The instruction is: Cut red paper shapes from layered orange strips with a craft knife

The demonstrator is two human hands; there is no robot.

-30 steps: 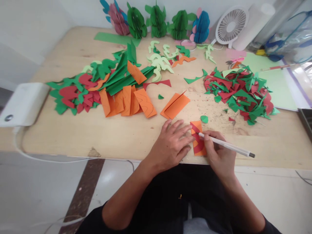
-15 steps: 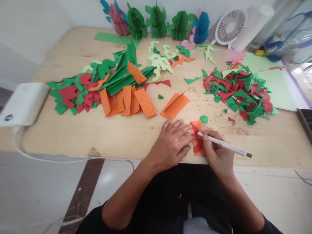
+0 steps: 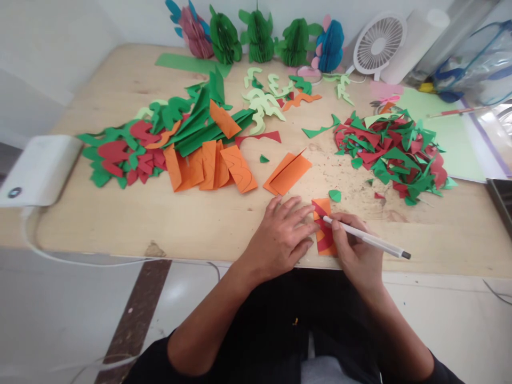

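My right hand [image 3: 357, 245] grips a white pen [image 3: 372, 240], its tip down on a small paper piece near the table's front edge. That piece is a red paper cutout [image 3: 326, 234] lying over an orange paper strip [image 3: 327, 206]. Spread flat, my left hand [image 3: 285, 234] presses its fingertips on the left side of the cutout and strip, partly covering them. Just beyond my left fingers lies a folded orange paper [image 3: 288, 173]. A small green scrap [image 3: 335, 196] rests above the strip.
Folded orange papers [image 3: 212, 165] and green and red cutouts [image 3: 116, 149] lie to the left. A pile of red and green scraps [image 3: 396, 149] is at the right. Paper honeycomb figures [image 3: 258, 37] and a white fan [image 3: 378, 45] stand at the back. A white box [image 3: 40, 168] sits far left.
My right hand and the pen have shifted very slightly to the left. My left hand and the papers stay where they were.
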